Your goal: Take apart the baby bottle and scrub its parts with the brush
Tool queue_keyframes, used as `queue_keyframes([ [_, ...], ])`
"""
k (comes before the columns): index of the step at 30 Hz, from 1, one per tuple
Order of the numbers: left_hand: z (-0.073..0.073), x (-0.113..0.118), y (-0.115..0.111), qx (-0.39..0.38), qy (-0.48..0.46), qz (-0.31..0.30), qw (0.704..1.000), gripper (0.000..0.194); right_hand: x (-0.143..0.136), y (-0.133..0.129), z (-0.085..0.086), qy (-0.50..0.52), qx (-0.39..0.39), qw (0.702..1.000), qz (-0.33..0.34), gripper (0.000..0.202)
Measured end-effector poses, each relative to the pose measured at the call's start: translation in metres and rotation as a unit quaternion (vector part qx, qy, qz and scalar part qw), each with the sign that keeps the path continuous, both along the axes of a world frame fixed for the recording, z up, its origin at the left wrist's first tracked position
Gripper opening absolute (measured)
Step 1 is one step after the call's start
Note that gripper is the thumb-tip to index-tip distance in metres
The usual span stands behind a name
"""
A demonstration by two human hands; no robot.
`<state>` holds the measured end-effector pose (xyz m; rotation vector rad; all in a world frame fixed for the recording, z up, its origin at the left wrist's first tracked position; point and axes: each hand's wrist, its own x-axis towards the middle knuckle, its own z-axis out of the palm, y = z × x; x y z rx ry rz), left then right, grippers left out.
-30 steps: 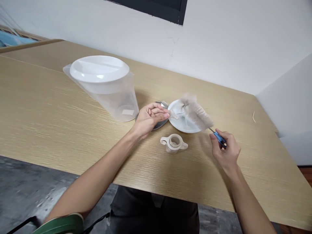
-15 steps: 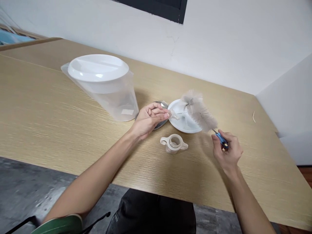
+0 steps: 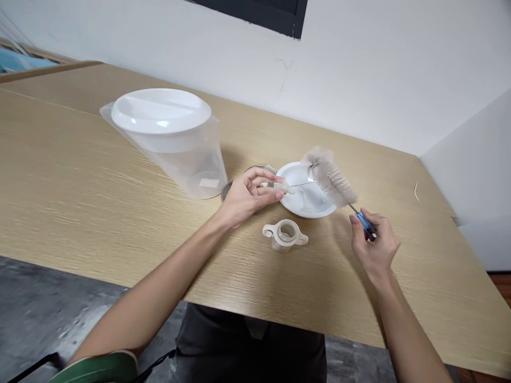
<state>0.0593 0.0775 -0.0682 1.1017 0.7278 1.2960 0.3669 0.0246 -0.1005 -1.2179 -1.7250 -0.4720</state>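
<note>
My left hand (image 3: 251, 197) pinches a small translucent piece (image 3: 284, 186), which looks like a bottle nipple, between thumb and fingertips. It is held over the left rim of a white dish (image 3: 293, 205). In my right hand (image 3: 377, 244) is the blue handle of a bottle brush (image 3: 333, 183). Its pale, bushy head slants up over the dish's right side, apart from the nipple. A thin dark line shows between the nipple and the brush head. Nearer to me, a small open bottle with two beige handles (image 3: 286, 235) stands upright. My left hand partly hides a round metal dish (image 3: 225, 192).
A large translucent pitcher (image 3: 187, 165) with a white lid stands left of my left hand. A small pale curved strip (image 3: 415, 191) lies on the wooden table (image 3: 99, 213) at the far right. The white wall (image 3: 359, 80) rises behind the table.
My left thumb and fingers have shifted on the nipple, which looks more squashed and turned. My right hand and the brush have moved slightly to the right. The two-handled bottle has stayed put.
</note>
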Motion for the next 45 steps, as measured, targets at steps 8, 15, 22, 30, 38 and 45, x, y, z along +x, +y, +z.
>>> queue_keyframes([
  [8,-0.01,0.005,0.006,0.092,0.086,0.078,0.989,0.057,-0.004,0.001,0.004,-0.018,0.012,0.999,0.05,0.02],
  [15,-0.012,0.004,0.007,0.11,0.119,0.102,0.982,0.053,-0.007,-0.001,0.002,-0.026,-0.007,0.997,0.079,0.023],
  [22,-0.009,0.004,0.005,0.099,0.096,0.098,0.986,0.055,-0.011,-0.003,0.006,-0.033,-0.008,0.996,0.079,0.019],
  [30,-0.007,0.004,0.006,0.106,0.094,0.094,0.985,0.057,-0.008,-0.004,0.002,-0.036,-0.025,0.997,0.058,0.016],
  [38,-0.002,0.003,0.002,0.079,0.056,0.091,0.991,0.055,-0.008,-0.005,0.002,-0.027,-0.02,0.997,0.064,0.018],
  [45,-0.001,0.004,0.001,0.086,0.021,0.094,0.992,0.054,-0.007,-0.006,0.002,-0.013,0.017,0.999,0.045,0.02],
])
